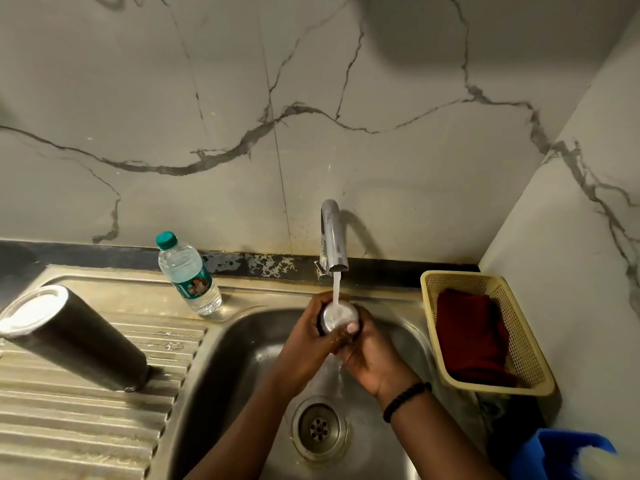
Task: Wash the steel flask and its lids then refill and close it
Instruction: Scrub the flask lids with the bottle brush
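Right now I've got one of the lids point(337, 315), the steel cup-shaped one, in the middle of the frame directly under the tap point(333, 242), with the water point(336, 285) running straight onto it. Both hands are wrapped around it: my left hand point(311, 336) curls round its left side and my right hand point(369, 355) grips from below and the right, thumb up on the rim. So neither hand is free.

The flask point(74, 337) itself stands mouth-down on the ribbed drainboard at the left of the frame, well away from my hands, with its base facing the camera. I'd say it's draining, so this looks like the lid-rinsing part, somewhere around the middle of the job.

Next I reckon I need to turn the lid so the stream reaches inside too, then set it down to drain. It's wet, so grip matters over the sink point(408, 341).

The water bottle point(188, 273) sits behind the basin, capped. Probably my refill. The basket point(519, 344) with a red cloth point(472, 332) is at the right.
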{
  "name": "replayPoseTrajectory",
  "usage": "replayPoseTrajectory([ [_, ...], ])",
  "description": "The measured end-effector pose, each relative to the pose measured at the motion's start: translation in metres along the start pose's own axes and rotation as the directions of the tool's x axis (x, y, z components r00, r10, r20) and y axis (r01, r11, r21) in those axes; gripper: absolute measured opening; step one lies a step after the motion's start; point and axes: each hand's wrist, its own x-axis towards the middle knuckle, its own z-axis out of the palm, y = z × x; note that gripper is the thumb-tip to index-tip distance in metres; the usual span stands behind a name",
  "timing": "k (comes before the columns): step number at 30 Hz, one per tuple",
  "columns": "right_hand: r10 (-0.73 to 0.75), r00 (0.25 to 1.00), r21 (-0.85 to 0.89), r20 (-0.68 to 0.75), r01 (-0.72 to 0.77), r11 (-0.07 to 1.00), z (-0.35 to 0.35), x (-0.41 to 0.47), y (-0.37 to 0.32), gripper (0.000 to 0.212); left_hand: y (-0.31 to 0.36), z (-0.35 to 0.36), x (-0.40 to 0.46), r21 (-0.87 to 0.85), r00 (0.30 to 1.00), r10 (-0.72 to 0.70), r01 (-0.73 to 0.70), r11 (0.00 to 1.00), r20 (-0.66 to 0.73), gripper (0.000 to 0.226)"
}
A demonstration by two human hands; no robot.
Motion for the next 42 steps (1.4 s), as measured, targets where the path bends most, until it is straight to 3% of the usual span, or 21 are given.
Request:
replayPoseTrajectory([
  [4, -0.005, 1.0, -0.061, 0.022, 0.006, 0.998, 0.003, 0.0, 0.002, 0.038, 0.001, 0.007, 0.005, -0.045, 0.989, -0.003, -0.003, 0.999, -0.146, 0.025],
  [7, -0.009, 1.0, -0.036, 0.022, 0.01, 0.999, 0.005, -0.002, 0.004, 0.033, 0.003, 0.013, 0.007, -0.082, 0.972, -0.062, 0.045, 0.996, -0.227, 0.033],
  [11, -0.012, 1.0, -0.074, -0.007, 0.011, 0.997, 0.001, -0.001, 0.0, 0.031, -0.004, -0.001, 0.001, 0.024, 1.0, -0.014, 0.013, 1.0, 0.008, 0.029],
  [12, 0.001, 1.0, -0.088, -0.013, -0.003, 0.996, 0.001, -0.001, 0.0, 0.032, -0.006, -0.002, 0.002, 0.063, 1.0, -0.006, 0.006, 0.998, 0.005, 0.028],
  [14, 0.027, 1.0, -0.142, -0.004, -0.027, 0.989, 0.003, 0.001, 0.004, 0.034, -0.004, 0.0, 0.006, 0.027, 0.983, -0.046, 0.052, 0.998, -0.175, 0.014],
  [16, 0.034, 0.999, -0.138, 0.009, -0.033, 0.99, 0.005, 0.002, 0.01, 0.037, -0.001, 0.001, 0.01, 0.002, 0.956, -0.073, 0.076, 0.997, -0.284, 0.029],
  [20, -0.025, 0.999, -0.129, -0.021, 0.023, 0.991, 0.004, 0.003, 0.007, 0.039, -0.008, -0.008, 0.004, 0.402, 0.992, 0.053, -0.003, 0.916, -0.114, 0.038],
  [23, -0.14, 0.988, -0.317, -0.069, 0.111, 0.942, 0.005, 0.001, 0.003, 0.034, -0.01, -0.014, -0.001, 0.329, 0.998, -0.014, 0.03, 0.944, -0.053, 0.053],
  [25, -0.241, 0.968, -0.522, -0.061, 0.175, 0.835, 0.005, -0.003, 0.002, 0.025, -0.006, -0.022, 0.001, 0.404, 0.999, -0.024, 0.038, 0.914, -0.04, 0.059],
  [27, -0.338, 0.941, -0.76, 0.017, 0.231, 0.608, 0.002, -0.008, 0.0, 0.008, -0.003, -0.027, 0.005, 0.595, 0.999, -0.026, 0.008, 0.804, 0.022, 0.062],
  [28, -0.358, 0.931, -0.819, 0.073, 0.261, 0.511, 0.0, -0.008, 0.0, 0.005, -0.003, -0.027, 0.008, 0.678, 0.999, -0.017, -0.015, 0.734, 0.04, 0.062],
  [30, -0.356, 0.915, -0.832, 0.191, 0.343, 0.435, -0.004, -0.009, 0.001, 0.012, -0.004, -0.024, 0.009, 0.733, 0.999, 0.018, -0.041, 0.679, 0.039, 0.062],
  [33, -0.502, 0.832, -0.84, 0.237, 0.435, 0.323, -0.003, -0.016, -0.007, 0.014, -0.016, -0.024, 0.007, 0.648, 0.993, 0.111, -0.102, 0.755, 0.027, 0.066],
  [35, -0.602, 0.715, -0.863, 0.355, 0.498, 0.082, -0.005, -0.02, -0.02, 0.019, -0.021, -0.025, 0.004, 0.607, 0.986, 0.163, -0.118, 0.786, -0.019, 0.066],
  [36, -0.546, 0.705, -0.852, 0.452, 0.523, -0.029, -0.007, -0.02, -0.025, 0.022, -0.022, -0.024, 0.002, 0.604, 0.982, 0.184, -0.12, 0.788, -0.046, 0.067],
  [37, -0.43, 0.743, -0.841, 0.512, 0.536, -0.076, -0.005, -0.022, -0.027, 0.023, -0.022, -0.023, 0.001, 0.604, 0.977, 0.206, -0.13, 0.786, -0.058, 0.068],
  [39, -0.21, 0.853, -0.876, 0.477, 0.48, -0.039, 0.003, -0.026, -0.032, 0.024, -0.023, -0.021, -0.001, 0.658, 0.962, 0.272, -0.189, 0.729, -0.024, 0.069],
  [40, -0.169, 0.888, -0.903, 0.427, 0.427, -0.036, 0.005, -0.022, -0.032, 0.025, -0.023, -0.02, -0.001, 0.707, 0.95, 0.312, -0.229, 0.67, 0.012, 0.068],
  [42, -0.133, 0.928, -0.934, 0.347, 0.33, -0.136, 0.012, -0.013, -0.035, 0.027, -0.022, -0.018, -0.001, 0.755, 0.929, 0.364, -0.283, 0.592, 0.063, 0.066],
])
